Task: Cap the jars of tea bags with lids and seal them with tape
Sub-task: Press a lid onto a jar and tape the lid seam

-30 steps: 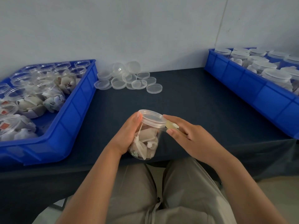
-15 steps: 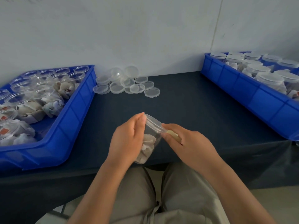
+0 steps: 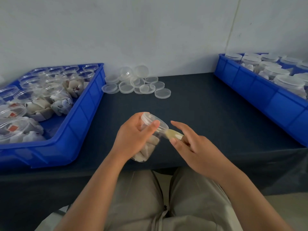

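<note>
Midway through sealing, a person's left hand (image 3: 133, 135) wraps round a capped jar of tea bags (image 3: 145, 151), held tilted over the near edge of the dark table (image 3: 208, 105) — base toward the lap, lid (image 3: 150, 118) leaning away and slightly right. Just beside it, the right hand (image 3: 196, 147) pinches a yellowish tape strip (image 3: 173, 134) under its thumb, index finger straight. The strip's far end meets the lid's rim — the seam it apparently must cross.

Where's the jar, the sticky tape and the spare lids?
jar (image 3: 145, 151): head view, its clear bottom end.
tape (image 3: 174, 135): head view, middle of the yellowish strip.
spare lids (image 3: 162, 93): head view, centre of the nearest lid.
</note>
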`<control>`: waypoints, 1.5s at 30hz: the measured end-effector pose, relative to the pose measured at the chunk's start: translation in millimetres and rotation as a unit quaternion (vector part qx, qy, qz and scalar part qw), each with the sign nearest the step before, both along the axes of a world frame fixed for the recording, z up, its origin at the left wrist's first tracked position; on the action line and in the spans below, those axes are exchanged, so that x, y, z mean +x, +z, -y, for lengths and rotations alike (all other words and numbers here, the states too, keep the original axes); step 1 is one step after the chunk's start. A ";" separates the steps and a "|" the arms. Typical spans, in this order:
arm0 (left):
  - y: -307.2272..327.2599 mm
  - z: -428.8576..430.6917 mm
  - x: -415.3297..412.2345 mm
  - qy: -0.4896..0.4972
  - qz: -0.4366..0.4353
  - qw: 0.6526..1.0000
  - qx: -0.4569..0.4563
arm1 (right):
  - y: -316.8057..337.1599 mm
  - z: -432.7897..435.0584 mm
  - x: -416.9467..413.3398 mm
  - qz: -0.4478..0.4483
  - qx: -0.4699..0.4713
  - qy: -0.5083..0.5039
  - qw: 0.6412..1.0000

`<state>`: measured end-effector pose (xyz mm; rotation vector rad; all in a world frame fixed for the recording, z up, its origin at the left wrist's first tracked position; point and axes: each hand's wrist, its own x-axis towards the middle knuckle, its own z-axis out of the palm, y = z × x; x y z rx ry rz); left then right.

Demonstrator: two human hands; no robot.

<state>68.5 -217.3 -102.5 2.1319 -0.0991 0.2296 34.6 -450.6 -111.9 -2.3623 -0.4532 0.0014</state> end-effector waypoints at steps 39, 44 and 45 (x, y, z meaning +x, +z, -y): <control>-23.8 14.9 -10.6 -0.006 0.111 0.992 -0.068 | -1.2 -4.6 -2.9 0.072 0.015 -0.031 0.997; -21.3 6.7 -6.2 -0.007 0.097 0.991 -0.092 | 1.6 -5.8 -5.1 0.048 0.016 0.039 0.998; -21.0 5.8 -5.9 -0.009 0.092 0.992 -0.087 | 1.1 -7.4 -5.9 0.054 0.015 0.029 0.998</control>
